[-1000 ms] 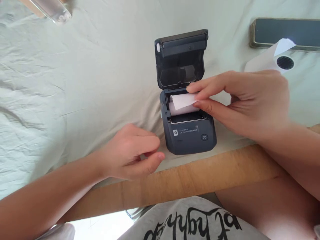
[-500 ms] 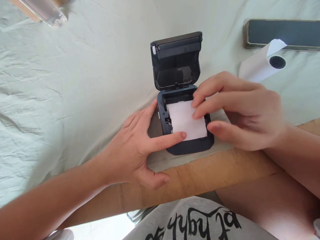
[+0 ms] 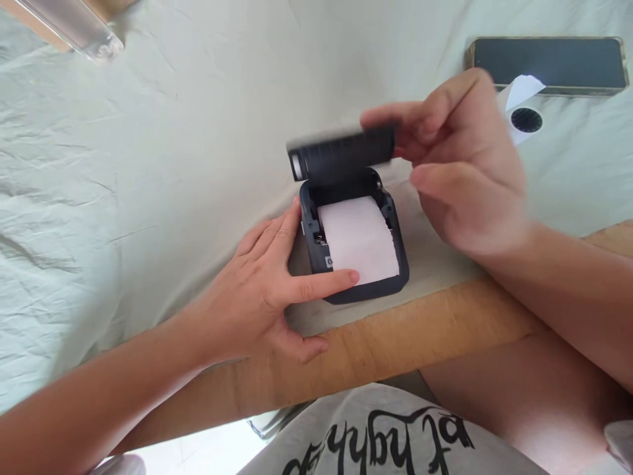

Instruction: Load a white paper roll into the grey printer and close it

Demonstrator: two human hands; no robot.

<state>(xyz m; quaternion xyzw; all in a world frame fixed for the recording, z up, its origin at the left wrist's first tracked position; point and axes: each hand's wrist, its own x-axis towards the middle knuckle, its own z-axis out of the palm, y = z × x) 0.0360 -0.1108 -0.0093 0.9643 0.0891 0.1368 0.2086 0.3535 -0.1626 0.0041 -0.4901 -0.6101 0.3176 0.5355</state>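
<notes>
Printer lid (image 3: pixel 341 155) motion-blurred, its outer face unseen. Right hand (image 3: pixel 465 165) blurred, some fingertips hard to make out by lid. Paper strip (image 3: pixel 361 241) hides most of printer's front top; small label (image 3: pixel 329 262) partly covered, unreadable. Spare paper roll (image 3: pixel 520 136) mostly behind right hand, smartphone (image 3: pixel 548 61) corner too. Clear container (image 3: pixel 84 30), shirt lettering (image 3: pixel 380 439), both forearms cut by picture edges.

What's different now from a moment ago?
The right hand has let go of the paper and gone to the lid, now swung partway down. The paper has been drawn toward the person, over the printer's front; the left hand has moved onto it. The phone and second roll stayed put.
</notes>
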